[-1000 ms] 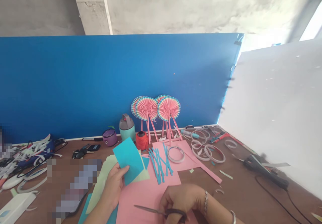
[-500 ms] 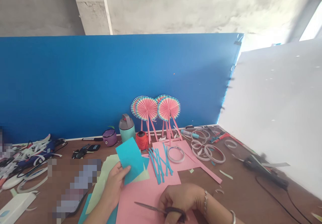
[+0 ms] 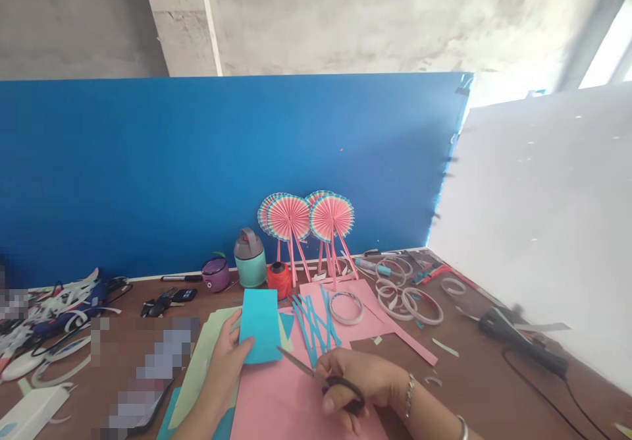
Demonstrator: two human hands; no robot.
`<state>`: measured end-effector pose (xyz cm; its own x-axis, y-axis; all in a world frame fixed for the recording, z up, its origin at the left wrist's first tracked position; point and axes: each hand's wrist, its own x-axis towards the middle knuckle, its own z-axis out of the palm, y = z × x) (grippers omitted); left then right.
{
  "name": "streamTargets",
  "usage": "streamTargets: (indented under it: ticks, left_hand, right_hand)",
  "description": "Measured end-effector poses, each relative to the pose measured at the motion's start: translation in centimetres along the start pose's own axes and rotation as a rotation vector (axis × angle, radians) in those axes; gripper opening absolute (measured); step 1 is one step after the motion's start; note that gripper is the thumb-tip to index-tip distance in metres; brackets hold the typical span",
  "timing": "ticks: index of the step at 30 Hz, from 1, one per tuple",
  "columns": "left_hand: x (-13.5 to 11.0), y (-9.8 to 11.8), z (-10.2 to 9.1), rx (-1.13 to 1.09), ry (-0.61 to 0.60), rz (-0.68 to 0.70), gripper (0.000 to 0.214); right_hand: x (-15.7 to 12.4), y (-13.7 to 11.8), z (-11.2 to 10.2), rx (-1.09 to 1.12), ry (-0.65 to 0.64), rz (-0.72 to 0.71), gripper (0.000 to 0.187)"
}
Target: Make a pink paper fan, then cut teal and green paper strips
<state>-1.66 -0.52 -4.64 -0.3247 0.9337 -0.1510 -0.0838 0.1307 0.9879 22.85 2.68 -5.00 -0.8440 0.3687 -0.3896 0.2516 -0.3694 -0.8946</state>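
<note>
Pretty bare, unfinished-looking spot: rough grey concrete up top with a square concrete pillar coming down at the left. A big bright blue board runs along the back of the brown worktop, and a white board meets it at an angle on the right. Daylight blows out through a window-like gap in the top right corner.

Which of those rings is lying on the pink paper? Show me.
This ring, on the pink paper just right of the teal strips. The other rings sit further right, directly on the brown tabletop.
</note>
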Motion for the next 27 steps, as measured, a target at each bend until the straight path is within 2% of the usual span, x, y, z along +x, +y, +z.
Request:
streamTargets:
  ticks: [6, 11, 13, 15, 16, 18, 20, 22, 27]
  left_hand:
    - [0.3, 0.5, -0.7, 0.116, 0.1, -0.001, 0.056]
    - [1.1, -0.3, -1.6, 0.248, 0.161, 0.054, 0.062]
    - [1.4, -0.7, -1.8, 0.387, 0.229, 0.137, 0.059]
    - [1.4, -0.9, -1.8, 0.554, 0.328, 0.332, 0.053]
    - [1.4, -1.0, -1.8, 0.603, 0.329, 0.419, 0.049]
    - [1.4, -1.3, -1.6, 0.641, 0.24, 0.505, 0.04]
    - [1.5, -1.8, -1.3, 0.657, 0.12, 0.517, 0.032]
    - [1.7, -2.6, -1.1, 0.711, 0.07, 0.531, 0.033]
    - [1.3, -3.4, -1.2, 0.957, -0.041, 0.428, 0.044]
  right_hand:
    - [0.8, 0.3, 0.3, -0.033, 0.336, -0.184, 0.04]
    - [1.2, 0.2, 0.9, -0.043, 0.381, -0.195, 0.047]
    - [1.4, 0.2, 1.1, -0.068, 0.437, -0.205, 0.049]
    - [1.7, 0.4, 1.2, -0.118, 0.522, -0.229, 0.05]
    - [1.8, 0.5, 1.2, -0.151, 0.558, -0.244, 0.05]
    - [2.0, 0.6, 1.2, -0.221, 0.607, -0.267, 0.048]
    - [2.1, 0.7, 1.2, -0.275, 0.635, -0.277, 0.045]
    - [2.1, 0.6, 1.2, -0.305, 0.656, -0.273, 0.043]
    - [1.6, 0.1, 1.5, -0.339, 0.665, -0.238, 0.042]
